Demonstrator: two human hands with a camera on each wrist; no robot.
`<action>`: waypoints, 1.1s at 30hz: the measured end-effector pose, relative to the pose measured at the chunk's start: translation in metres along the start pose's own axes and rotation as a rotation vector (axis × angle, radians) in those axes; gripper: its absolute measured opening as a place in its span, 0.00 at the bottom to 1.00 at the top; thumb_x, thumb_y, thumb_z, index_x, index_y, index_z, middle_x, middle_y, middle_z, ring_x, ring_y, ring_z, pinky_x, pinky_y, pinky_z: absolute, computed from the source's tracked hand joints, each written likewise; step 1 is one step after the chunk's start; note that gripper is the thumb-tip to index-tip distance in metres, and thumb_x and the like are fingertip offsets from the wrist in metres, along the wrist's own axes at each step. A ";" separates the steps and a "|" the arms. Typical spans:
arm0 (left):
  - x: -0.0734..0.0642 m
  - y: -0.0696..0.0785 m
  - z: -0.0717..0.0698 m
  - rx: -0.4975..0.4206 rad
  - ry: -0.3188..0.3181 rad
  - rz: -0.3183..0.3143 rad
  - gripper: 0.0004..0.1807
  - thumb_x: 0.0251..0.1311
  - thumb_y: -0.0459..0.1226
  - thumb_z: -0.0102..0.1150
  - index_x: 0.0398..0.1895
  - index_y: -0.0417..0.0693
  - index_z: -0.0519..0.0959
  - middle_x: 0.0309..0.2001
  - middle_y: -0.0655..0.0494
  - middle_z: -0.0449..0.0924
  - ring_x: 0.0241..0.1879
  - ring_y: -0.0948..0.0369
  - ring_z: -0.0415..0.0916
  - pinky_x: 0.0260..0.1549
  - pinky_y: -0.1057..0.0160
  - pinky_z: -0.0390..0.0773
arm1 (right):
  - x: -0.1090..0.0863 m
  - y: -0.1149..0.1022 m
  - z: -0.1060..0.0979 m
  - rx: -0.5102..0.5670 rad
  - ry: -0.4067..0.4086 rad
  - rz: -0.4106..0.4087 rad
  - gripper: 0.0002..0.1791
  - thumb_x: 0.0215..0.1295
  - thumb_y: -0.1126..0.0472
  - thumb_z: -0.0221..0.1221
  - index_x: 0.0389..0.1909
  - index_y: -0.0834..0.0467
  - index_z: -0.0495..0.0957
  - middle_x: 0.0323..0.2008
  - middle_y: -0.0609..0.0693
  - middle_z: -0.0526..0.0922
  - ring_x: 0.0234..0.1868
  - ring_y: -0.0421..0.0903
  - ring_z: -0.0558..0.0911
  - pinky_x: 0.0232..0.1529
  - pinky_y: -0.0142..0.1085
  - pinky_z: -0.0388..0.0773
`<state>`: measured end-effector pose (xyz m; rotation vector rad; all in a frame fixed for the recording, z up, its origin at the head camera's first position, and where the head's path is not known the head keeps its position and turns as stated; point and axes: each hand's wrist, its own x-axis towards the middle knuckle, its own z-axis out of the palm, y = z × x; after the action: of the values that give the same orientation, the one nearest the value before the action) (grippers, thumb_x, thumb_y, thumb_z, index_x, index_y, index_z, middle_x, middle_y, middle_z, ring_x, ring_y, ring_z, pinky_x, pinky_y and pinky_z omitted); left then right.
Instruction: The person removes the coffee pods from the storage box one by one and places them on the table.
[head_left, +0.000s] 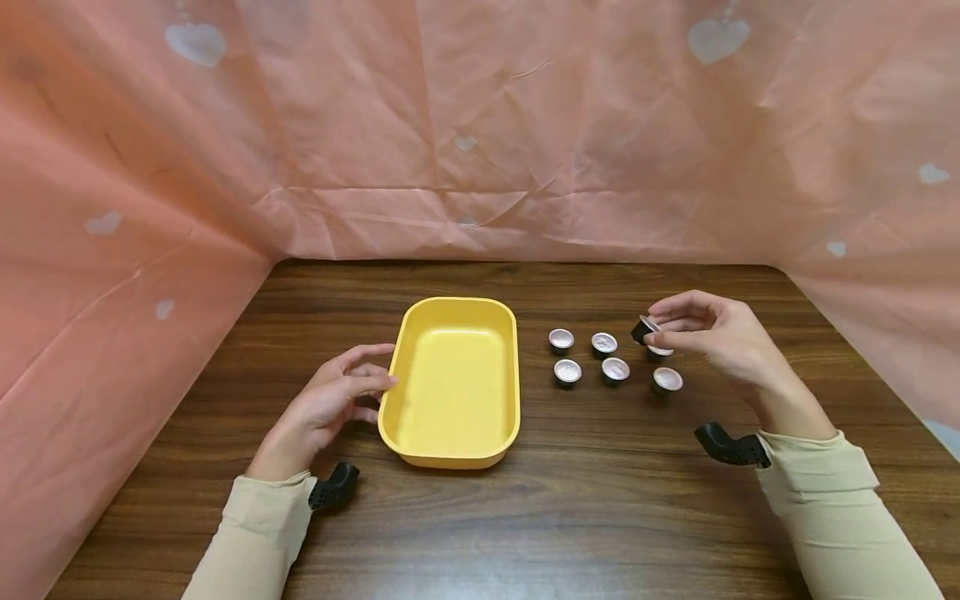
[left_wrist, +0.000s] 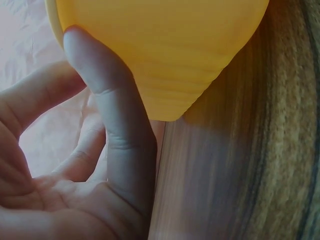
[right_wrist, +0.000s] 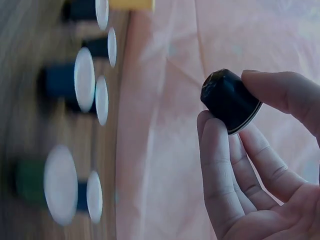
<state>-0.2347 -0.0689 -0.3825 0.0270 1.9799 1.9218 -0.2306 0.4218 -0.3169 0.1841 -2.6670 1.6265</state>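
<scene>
Thumb and fingers of my right hand [head_left: 716, 333] pinch a black coffee capsule [right_wrist: 227, 100], held tilted above the table at the right. Below it stand several more coffee capsules with pale foil lids, including a near one [head_left: 667, 380] and a left one [head_left: 561, 339]. A yellow tray [head_left: 450, 458] lies on the table in the middle, with a bare floor. My left hand [head_left: 330, 404] is at the tray's left side, its thumb tip touching near the rim and its fingers loosely spread. In the left wrist view the thumb partly hides the tray's wall [left_wrist: 170, 65].
The brown wooden table [head_left: 600, 508] carries everything. Pink sheeting [head_left: 465, 125] with pale hearts encloses the back and both sides. A black wrist mount [head_left: 333, 487] sticks out from the left sleeve and another mount [head_left: 731, 448] from the right.
</scene>
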 end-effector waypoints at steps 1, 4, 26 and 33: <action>-0.001 0.000 0.000 0.001 0.001 0.000 0.37 0.71 0.33 0.65 0.81 0.43 0.64 0.40 0.61 0.85 0.39 0.62 0.81 0.35 0.59 0.89 | -0.001 0.003 -0.006 0.007 0.018 0.005 0.17 0.69 0.63 0.73 0.56 0.56 0.83 0.39 0.32 0.92 0.40 0.32 0.90 0.45 0.23 0.83; -0.002 -0.002 -0.002 0.003 0.005 -0.003 0.37 0.71 0.33 0.65 0.81 0.44 0.64 0.41 0.60 0.85 0.39 0.62 0.81 0.36 0.58 0.89 | -0.001 0.010 -0.020 0.076 0.057 0.025 0.14 0.69 0.66 0.72 0.52 0.52 0.86 0.39 0.33 0.92 0.41 0.32 0.90 0.43 0.24 0.84; 0.002 -0.003 0.000 -0.002 0.008 -0.009 0.37 0.70 0.33 0.65 0.80 0.45 0.65 0.41 0.60 0.86 0.39 0.61 0.82 0.36 0.59 0.89 | -0.002 0.033 -0.049 -0.424 0.166 0.134 0.28 0.64 0.50 0.77 0.58 0.60 0.82 0.32 0.24 0.85 0.35 0.22 0.80 0.37 0.23 0.75; 0.001 -0.001 0.000 0.003 0.002 0.000 0.37 0.70 0.33 0.65 0.81 0.44 0.65 0.41 0.59 0.86 0.39 0.62 0.82 0.35 0.59 0.90 | 0.001 0.045 -0.048 -0.562 0.137 0.139 0.26 0.60 0.49 0.78 0.53 0.59 0.85 0.40 0.46 0.91 0.35 0.30 0.80 0.38 0.29 0.72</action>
<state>-0.2353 -0.0685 -0.3837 0.0265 1.9838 1.9199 -0.2392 0.4845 -0.3342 -0.1192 -2.9411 0.8106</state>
